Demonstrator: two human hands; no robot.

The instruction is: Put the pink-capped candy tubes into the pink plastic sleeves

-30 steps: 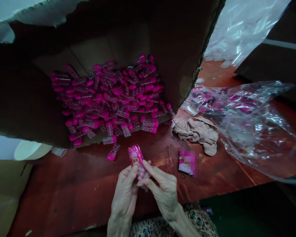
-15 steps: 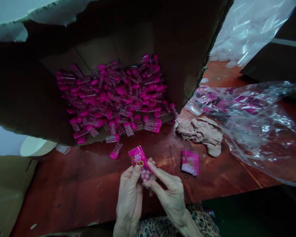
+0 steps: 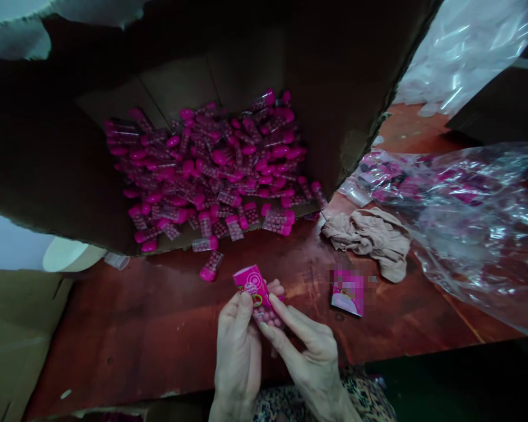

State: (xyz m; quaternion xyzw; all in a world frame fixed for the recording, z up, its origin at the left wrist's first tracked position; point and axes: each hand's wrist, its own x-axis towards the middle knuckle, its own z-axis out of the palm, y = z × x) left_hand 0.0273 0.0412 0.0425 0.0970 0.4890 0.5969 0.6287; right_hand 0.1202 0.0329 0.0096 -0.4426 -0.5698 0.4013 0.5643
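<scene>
Low in the middle, both hands are closed round one small clear tube of pink balls [image 3: 270, 318] with a pink printed wrapper [image 3: 251, 284] over its far end. My left hand [image 3: 237, 340] pinches the wrapper with its thumb on top. With thumb and index finger, my right hand [image 3: 305, 346] grips the tube's near side and the wrapper's edge. The underside of the tube is hidden by my fingers. Just beyond them lies a pink-capped tube [image 3: 212, 266] on the red table [image 3: 158, 328]. To the right of my hands rests another pink printed wrapper [image 3: 348, 293].
A cardboard box [image 3: 334, 88] on its side holds a heap of pink-capped tubes [image 3: 211, 164]. On the right are a crumpled beige cloth [image 3: 369, 234] and a clear plastic bag [image 3: 475, 234] with pink pieces. A pale bowl [image 3: 70, 255] and a carton [image 3: 17, 334] stand left.
The view has shifted slightly. The wrapper and tube have turned a little in my fingers, and both hands keep their hold.
</scene>
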